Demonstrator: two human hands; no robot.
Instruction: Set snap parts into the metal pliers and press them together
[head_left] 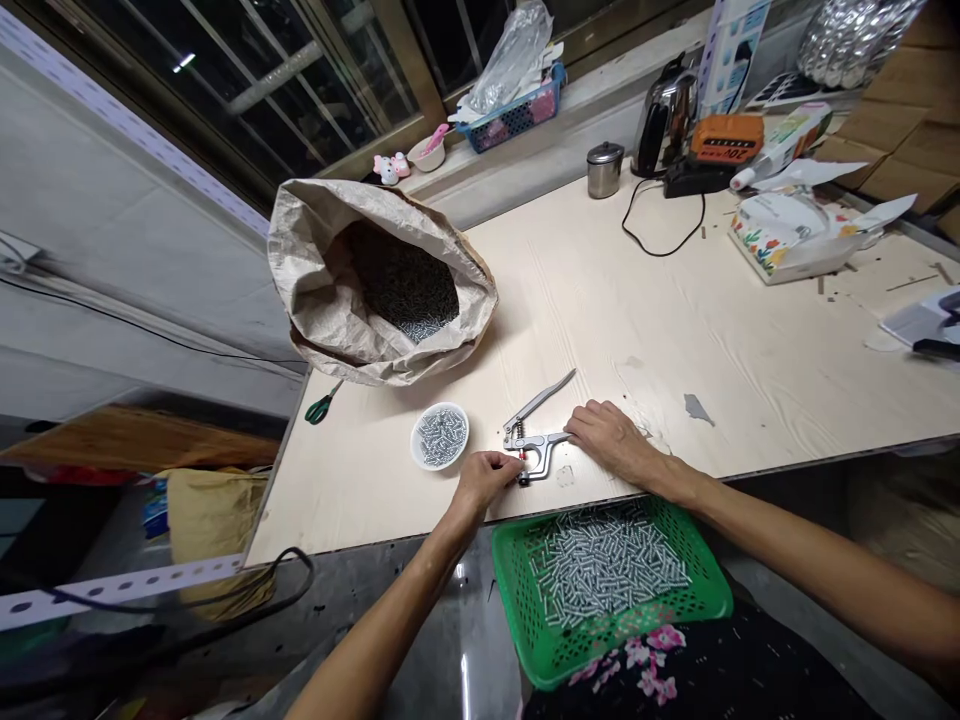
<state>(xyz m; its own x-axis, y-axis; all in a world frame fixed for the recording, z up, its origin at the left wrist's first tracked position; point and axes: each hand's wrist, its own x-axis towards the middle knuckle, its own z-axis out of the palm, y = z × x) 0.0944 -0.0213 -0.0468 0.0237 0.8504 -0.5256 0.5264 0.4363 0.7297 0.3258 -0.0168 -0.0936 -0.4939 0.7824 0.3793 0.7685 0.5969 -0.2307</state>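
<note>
A pair of grey snap-fastener pliers (541,444) lies on the table with its handles spread apart and a spring between them. My right hand (606,436) is closed around the end of the lower handle, while the upper handle stands free. At the jaw end, near a small red part, my left hand (489,474) has thumb and fingers pinched together. Whatever sits in that pinch is too small to make out. Left of the pliers is a white bowl (439,463) of small metal pieces. Below the table edge, a green basket (516,622) holds many small metal cylinders (611,562).
A large paper sack (315,345) of small metal pieces stands open behind the bowl. Green-handled scissors (321,408) lie at the table's left edge. Further back are a metal canister (604,170), a kettle (664,118), an orange battery (726,138) and a tissue box (787,235).
</note>
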